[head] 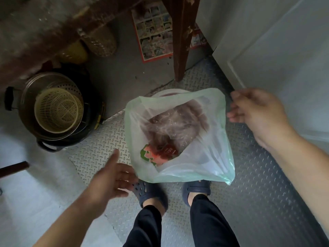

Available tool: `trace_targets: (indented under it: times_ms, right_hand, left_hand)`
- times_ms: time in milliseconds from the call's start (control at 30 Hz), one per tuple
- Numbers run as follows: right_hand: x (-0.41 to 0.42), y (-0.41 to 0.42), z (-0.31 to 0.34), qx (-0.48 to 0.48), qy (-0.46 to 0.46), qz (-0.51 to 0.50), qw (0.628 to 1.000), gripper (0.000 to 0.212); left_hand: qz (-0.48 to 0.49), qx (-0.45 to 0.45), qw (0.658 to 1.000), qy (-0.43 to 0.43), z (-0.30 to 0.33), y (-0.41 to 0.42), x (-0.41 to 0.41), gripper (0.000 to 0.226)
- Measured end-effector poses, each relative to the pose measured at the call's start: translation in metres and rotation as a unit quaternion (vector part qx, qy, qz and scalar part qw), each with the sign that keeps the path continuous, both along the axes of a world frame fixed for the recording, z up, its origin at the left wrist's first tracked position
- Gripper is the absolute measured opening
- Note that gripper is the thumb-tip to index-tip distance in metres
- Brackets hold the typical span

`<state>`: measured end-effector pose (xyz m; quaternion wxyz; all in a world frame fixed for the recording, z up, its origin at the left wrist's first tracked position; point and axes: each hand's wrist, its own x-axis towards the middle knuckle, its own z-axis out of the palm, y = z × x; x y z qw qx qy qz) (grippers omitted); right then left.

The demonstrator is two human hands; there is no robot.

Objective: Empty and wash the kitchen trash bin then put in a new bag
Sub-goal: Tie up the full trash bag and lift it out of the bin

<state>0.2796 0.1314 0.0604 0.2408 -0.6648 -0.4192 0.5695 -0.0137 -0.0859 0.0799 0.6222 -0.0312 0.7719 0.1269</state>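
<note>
A pale green translucent trash bag stands open on the floor in front of my feet. Inside it lie crumpled clear plastic and a red and green wrapper. The bin's pale rim shows only behind the bag's far edge; the bag hides everything else of it. My left hand is blurred at the bag's near left corner, fingers spread, holding nothing. My right hand hovers just right of the bag's far right corner, with its fingers loosely curled and apart from the plastic.
A metal pot holding a cream plastic colander stands on the floor at the left. A brown wooden leg rises just behind the bag, with a printed paper sheet beyond it. A white door is at the right. The floor is checker-plate metal.
</note>
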Motion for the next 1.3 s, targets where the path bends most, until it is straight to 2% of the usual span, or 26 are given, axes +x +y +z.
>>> trace_targets:
  times_ms: [67,100,167,233,300,367,400,467,533,567,633,667,700,733,800,933,1033,1167,1233,1300]
  right_hand:
    - [0.022,-0.034,-0.014,-0.051,-0.041,-0.076,0.995,0.021]
    - [0.035,-0.056,-0.023,-0.080,-0.114,-0.038,0.990,0.029]
    - [0.053,-0.102,-0.037,-0.132,-0.223,0.145,0.955,0.050]
    - [0.057,-0.137,-0.043,-0.134,-0.184,0.268,0.936,0.071]
    - [0.055,-0.155,-0.047,-0.133,-0.145,0.302,0.933,0.086]
    - [0.045,-0.156,-0.056,-0.154,-0.123,0.237,0.951,0.088]
    - [0.039,-0.155,-0.060,-0.167,-0.081,0.184,0.965,0.075]
    - [0.023,-0.153,-0.068,-0.197,0.010,0.103,0.975,0.028]
    - [0.015,-0.156,-0.073,-0.217,-0.016,0.140,0.966,0.046]
    - [0.008,-0.157,-0.078,-0.193,-0.034,0.141,0.970,0.040]
    - [-0.014,-0.150,-0.073,-0.037,-0.102,0.125,0.986,0.013]
    - [-0.020,-0.147,-0.070,0.047,-0.111,0.122,0.985,0.008]
    - [-0.024,-0.143,-0.067,0.116,-0.114,0.117,0.980,0.024]
    - [-0.027,-0.140,-0.064,0.156,-0.105,0.109,0.976,0.031]
    - [-0.031,-0.137,-0.061,0.181,-0.093,0.079,0.976,0.021]
    - [-0.038,-0.147,-0.052,0.125,-0.040,-0.035,0.991,0.022]
    - [-0.040,-0.157,-0.046,0.091,-0.021,-0.142,0.985,0.021]
    - [-0.042,-0.167,-0.035,0.002,0.090,-0.338,0.937,0.019]
    - [-0.038,-0.168,-0.032,-0.037,0.123,-0.396,0.909,0.025]
    - [-0.032,-0.163,-0.031,-0.056,0.134,-0.428,0.892,0.030]
  left_hand:
    - [0.025,-0.024,0.998,0.055,-0.016,0.004,-0.018,0.066]
    - [0.005,-0.029,0.995,0.095,-0.025,0.006,-0.025,0.053]
    - [-0.103,-0.033,0.982,0.152,-0.045,0.012,-0.033,0.034]
    - [-0.204,-0.002,0.966,0.159,-0.061,0.031,-0.034,0.050]
    - [-0.236,0.069,0.959,0.137,-0.074,0.062,-0.030,0.070]
    - [-0.227,0.132,0.960,0.095,-0.086,0.094,-0.026,0.072]
    - [-0.220,0.151,0.961,0.078,-0.090,0.108,-0.025,0.069]
    - [-0.231,0.182,0.955,0.050,-0.097,0.125,-0.025,0.067]
    - [-0.235,0.205,0.950,0.014,-0.102,0.136,-0.024,0.070]
    - [-0.229,0.215,0.949,-0.008,-0.103,0.140,-0.024,0.074]
    - [-0.210,0.239,0.947,-0.043,-0.105,0.146,-0.020,0.068]
    - [-0.196,0.252,0.947,-0.047,-0.106,0.150,-0.018,0.061]
    - [-0.174,0.265,0.947,-0.043,-0.107,0.153,-0.015,0.053]
    - [-0.149,0.276,0.949,-0.034,-0.108,0.156,-0.015,0.045]
    - [-0.132,0.291,0.947,-0.015,-0.107,0.157,-0.012,0.029]
    - [-0.131,0.338,0.931,0.033,-0.100,0.146,-0.010,0.013]
    - [-0.074,0.366,0.927,0.039,-0.088,0.130,-0.011,0.024]
    - [0.083,0.357,0.930,-0.012,-0.081,0.107,-0.019,0.030]
    - [0.146,0.343,0.928,-0.026,-0.083,0.100,-0.024,0.030]
    - [0.179,0.329,0.927,-0.014,-0.086,0.097,-0.027,0.018]
